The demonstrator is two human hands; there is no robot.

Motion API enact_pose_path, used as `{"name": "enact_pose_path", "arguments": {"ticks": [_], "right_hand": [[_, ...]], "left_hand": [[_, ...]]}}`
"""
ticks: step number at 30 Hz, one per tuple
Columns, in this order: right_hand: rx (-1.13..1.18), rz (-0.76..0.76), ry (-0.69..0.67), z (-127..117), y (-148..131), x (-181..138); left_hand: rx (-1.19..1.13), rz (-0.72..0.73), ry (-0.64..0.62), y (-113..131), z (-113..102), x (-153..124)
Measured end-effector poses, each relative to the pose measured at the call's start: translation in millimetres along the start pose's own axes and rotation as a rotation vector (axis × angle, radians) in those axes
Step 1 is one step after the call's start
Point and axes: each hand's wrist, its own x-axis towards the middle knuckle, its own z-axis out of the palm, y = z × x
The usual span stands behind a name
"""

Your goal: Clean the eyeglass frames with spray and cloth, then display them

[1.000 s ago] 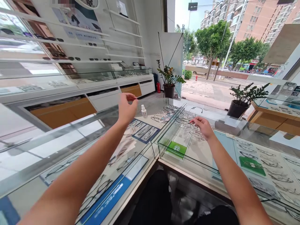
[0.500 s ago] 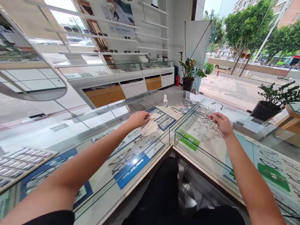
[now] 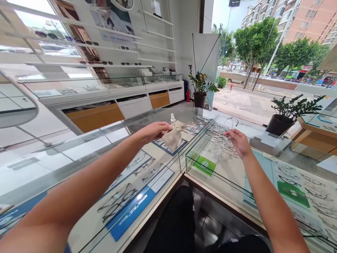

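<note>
My left hand (image 3: 152, 130) is pinched on a pale cleaning cloth (image 3: 173, 137), which hangs from my fingers just above the glass display counter (image 3: 86, 151). A small white bottle (image 3: 172, 118) stands on the glass right behind the cloth. My right hand (image 3: 238, 141) hovers over the right-hand glass counter (image 3: 263, 154), its fingers closed on the thin wire frame of a pair of glasses (image 3: 228, 125). Several more pairs of glasses (image 3: 210, 130) lie on the glass between my hands.
Rows of glasses (image 3: 123, 195) lie inside both cases, with blue (image 3: 131, 211) and green cards (image 3: 204, 163). Potted plants stand at the far end (image 3: 200, 88) and at the right (image 3: 286, 112). Wall shelves with glasses (image 3: 110, 63) run along the left. A gap between the counters sits below me.
My left hand has lifted the cloth off the glass and carried it toward the bottle. My right hand has stayed over the glasses on the right counter.
</note>
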Motion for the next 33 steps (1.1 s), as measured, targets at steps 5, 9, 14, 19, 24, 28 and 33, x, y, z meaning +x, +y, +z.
{"name": "enact_pose_path", "arguments": {"ticks": [5, 9, 14, 19, 24, 28, 33], "right_hand": [[0.089, -0.008, 0.013, 1, -7, -2], [0.176, -0.024, 0.037, -2, -9, -2], [0.271, -0.04, 0.059, 0, -9, -2], [0.404, 0.027, 0.103, 10, -6, -6], [0.409, 0.08, 0.135, 17, 0, -10], [0.479, 0.074, 0.141, 19, 0, -9], [0.476, 0.041, 0.161, 23, -6, -10]], "left_hand": [[-0.148, 0.108, -0.142, 33, 65, 4], [-0.311, 0.216, -0.147, 48, 117, 6], [-0.423, 0.336, -0.073, 52, 167, 4], [-0.432, 0.495, -0.082, 43, 193, -7], [-0.299, 0.647, -0.064, 34, 200, -20], [-0.119, 0.813, -0.14, 33, 198, -28], [-0.024, 0.868, -0.144, 35, 198, -31]]}}
